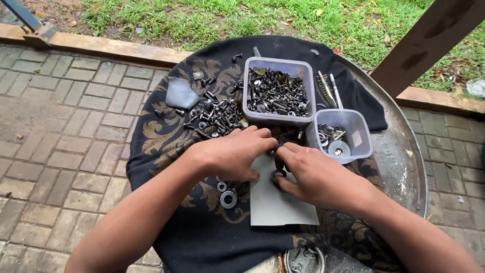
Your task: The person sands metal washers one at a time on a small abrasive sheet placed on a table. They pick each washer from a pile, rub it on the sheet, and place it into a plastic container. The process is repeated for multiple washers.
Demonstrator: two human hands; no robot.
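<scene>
Head view: both hands' fingers (262, 139) pinching small washers (279, 174) over grey sheet (278, 202), screw tubs (279, 93) just behind.

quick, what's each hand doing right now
left hand: curled over the grey sandpaper sheet, grip cannot be told
right hand: pinching a small dark metal ring

Left hand (235, 154) and right hand (313, 174) meet palm-down (2 bare forearms), fingers curled.
</scene>
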